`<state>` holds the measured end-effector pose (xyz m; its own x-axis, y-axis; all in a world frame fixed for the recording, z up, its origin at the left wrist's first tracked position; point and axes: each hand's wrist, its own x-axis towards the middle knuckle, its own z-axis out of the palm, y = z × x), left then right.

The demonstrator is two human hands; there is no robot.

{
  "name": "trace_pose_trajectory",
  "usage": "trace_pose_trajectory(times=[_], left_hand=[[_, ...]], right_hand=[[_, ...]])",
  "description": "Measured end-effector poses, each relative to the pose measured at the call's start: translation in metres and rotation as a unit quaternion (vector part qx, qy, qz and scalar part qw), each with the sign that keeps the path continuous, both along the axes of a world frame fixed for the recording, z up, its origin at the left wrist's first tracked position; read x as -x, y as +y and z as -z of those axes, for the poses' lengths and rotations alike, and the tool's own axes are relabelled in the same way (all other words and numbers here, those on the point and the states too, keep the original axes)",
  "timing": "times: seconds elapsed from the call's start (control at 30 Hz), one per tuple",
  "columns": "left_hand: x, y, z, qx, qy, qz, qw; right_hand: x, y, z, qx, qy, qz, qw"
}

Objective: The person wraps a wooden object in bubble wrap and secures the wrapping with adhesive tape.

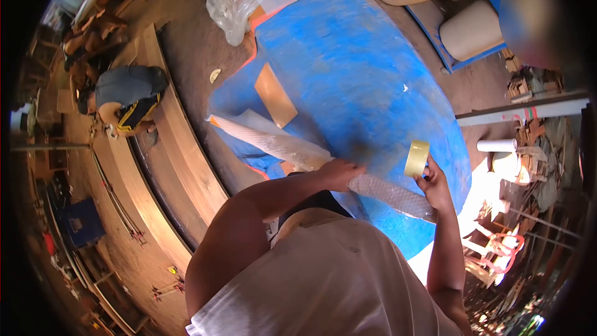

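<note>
A long, narrow piece wrapped in bubble wrap (388, 195) lies across my front over a blue sheet (348, 43). My left hand (342, 174) is closed on the middle of this wrapped piece; its fingertips are partly hidden. In my right hand (435, 185) is a roll of yellowish tape (416, 158), gripped at its lower edge just above the wrapped piece's right end. Beyond my left hand, the wrapped length runs up and to the left. A flat brown board (275, 95) rests on the sheet behind it.
To the left, a crouching person (127, 96) works beside long wooden planks (180, 130). Clear plastic (230, 3) lies at the sheet's far left corner. A blue metal frame holding a large roll (472, 30) stands at the back right. Stacked wood scraps (528, 84) line the right side.
</note>
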<state>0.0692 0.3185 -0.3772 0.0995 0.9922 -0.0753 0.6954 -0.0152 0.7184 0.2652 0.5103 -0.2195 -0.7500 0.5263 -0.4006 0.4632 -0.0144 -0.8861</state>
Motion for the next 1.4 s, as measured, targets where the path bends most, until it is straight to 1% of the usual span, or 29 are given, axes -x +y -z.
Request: trace_pose_trajectory(times=[0.1,0.17,0.23,0.3,0.43,0.5,0.57,0.6,0.67,0.77,0.83,0.87,0.9,0.97,1.1,1.2,1.27,1.3,1.37,1.4], left_hand=[[-0.008,0.002,-0.044,0.019,0.003,0.052,0.998],[-0.016,0.008,-0.066,0.039,0.049,0.113,0.992],[-0.026,0.014,-0.095,0.054,0.066,0.151,0.985],[-0.037,0.024,-0.118,0.068,0.081,0.192,0.976],[-0.063,0.056,-0.152,0.116,0.134,0.272,0.946],[-0.078,0.075,-0.159,0.143,0.163,0.297,0.930],[-0.092,0.102,-0.154,0.139,0.180,0.349,0.909],[-0.101,0.116,-0.150,0.140,0.186,0.354,0.906],[-0.120,0.148,-0.141,0.150,0.213,0.401,0.878],[-0.146,0.188,-0.120,0.166,0.229,0.429,0.858],[-0.152,0.204,-0.088,0.145,0.217,0.449,0.855],[-0.155,0.210,-0.070,0.124,0.201,0.456,0.858],[-0.159,0.215,-0.057,0.127,0.197,0.467,0.852],[-0.164,0.226,-0.033,0.151,0.206,0.450,0.855],[-0.169,0.239,-0.002,0.170,0.191,0.460,0.850],[-0.173,0.245,0.009,0.201,0.190,0.470,0.838],[-0.177,0.252,0.018,0.257,0.212,0.474,0.815],[-0.174,0.255,0.027,0.260,0.205,0.478,0.814],[-0.171,0.261,0.046,0.303,0.128,0.466,0.821],[-0.173,0.265,0.054,0.303,0.117,0.480,0.815]], right_hand=[[-0.036,-0.004,-0.019,0.033,0.016,0.037,0.999],[-0.068,-0.006,-0.018,0.048,0.043,0.075,0.995],[-0.100,-0.012,-0.013,0.063,0.072,0.117,0.989],[-0.130,-0.019,-0.002,0.105,0.123,0.156,0.975],[-0.184,-0.033,0.032,0.127,0.161,0.223,0.953],[-0.207,-0.040,0.054,0.173,0.214,0.263,0.925],[-0.227,-0.041,0.072,0.168,0.227,0.295,0.913],[-0.235,-0.040,0.078,0.161,0.232,0.320,0.904],[-0.252,-0.034,0.091,0.149,0.240,0.341,0.897],[-0.274,-0.021,0.120,0.140,0.232,0.372,0.888],[-0.286,-0.019,0.146,0.143,0.220,0.390,0.882],[-0.290,-0.014,0.157,0.140,0.216,0.384,0.887],[-0.291,-0.010,0.162,0.139,0.211,0.377,0.891],[-0.295,0.002,0.174,0.156,0.201,0.395,0.883],[-0.303,0.017,0.205,0.151,0.167,0.365,0.903],[-0.304,0.023,0.225,0.166,0.145,0.362,0.906],[-0.305,0.027,0.237,0.178,0.146,0.360,0.904],[-0.303,0.031,0.241,0.184,0.139,0.363,0.903],[-0.305,0.039,0.249,0.205,0.165,0.357,0.896],[-0.305,0.045,0.256,0.205,0.168,0.365,0.893]])
